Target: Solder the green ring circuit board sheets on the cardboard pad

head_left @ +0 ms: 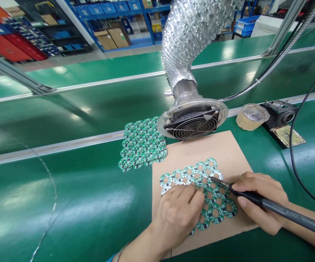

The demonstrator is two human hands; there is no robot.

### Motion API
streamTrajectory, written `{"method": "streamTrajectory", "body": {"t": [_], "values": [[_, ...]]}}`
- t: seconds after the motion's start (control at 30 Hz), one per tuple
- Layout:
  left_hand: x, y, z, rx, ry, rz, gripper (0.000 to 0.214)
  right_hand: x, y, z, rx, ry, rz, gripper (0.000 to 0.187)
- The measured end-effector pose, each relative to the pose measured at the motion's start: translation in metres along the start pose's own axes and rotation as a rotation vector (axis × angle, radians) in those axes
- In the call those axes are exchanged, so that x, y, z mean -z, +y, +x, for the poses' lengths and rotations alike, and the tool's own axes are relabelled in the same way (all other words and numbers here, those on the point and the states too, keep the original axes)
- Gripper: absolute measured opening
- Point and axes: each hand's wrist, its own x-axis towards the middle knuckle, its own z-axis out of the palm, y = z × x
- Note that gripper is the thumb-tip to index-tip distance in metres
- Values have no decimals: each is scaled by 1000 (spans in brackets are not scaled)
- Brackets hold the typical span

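Note:
My right hand (261, 198) grips a soldering iron (272, 207) like a pen, its tip slanting down to the left onto a panel of ring-shaped green circuit boards (216, 213). My left hand (177, 209) is closed in a pinch over the panel's left and middle part and hides several rings. From its fingertips a short thin end of solder wire shows close to the iron's tip; the rest is mostly hidden by the hand. Under the panel lies a sheet of brown cardboard (201, 149).
More circuit board panels (143, 143) are stacked behind, to the left. A fume extractor hood (192, 120) on a silver flexible duct (184, 40) hangs over the cardboard's far edge. At right stand a round tub (251, 118) and a soldering iron stand (283, 116); a black cable (292, 145) curves past.

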Motion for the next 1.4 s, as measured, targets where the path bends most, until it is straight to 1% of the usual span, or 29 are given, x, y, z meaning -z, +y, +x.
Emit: {"method": "streamTrajectory", "body": {"t": [0.17, 0.33, 0.6, 0.83, 0.93, 1.1, 1.4], "values": [[-2, 0, 1, -10, -2, 8, 21, -1, 0, -1, 32, 10, -11, 28], [0, 2, 2, -12, 36, -8, 20, 0, -1, -3, 25, 28, -7, 28], [0, 4, 2, -11, -18, 19, 22, -1, -1, -6, 16, 9, -13, 26], [1, 5, 6, -11, -50, -3, 18, -2, 0, -6, 50, 7, -41, 26], [2, 5, 6, -9, -45, -9, 18, -1, 0, -5, 66, 7, -35, 26], [3, 7, 4, -22, -9, 19, 18, 2, -2, -6, 36, 12, 3, 26], [2, 8, 4, -21, -36, 44, 16, 0, -1, -8, 19, -3, 8, 27]]}}
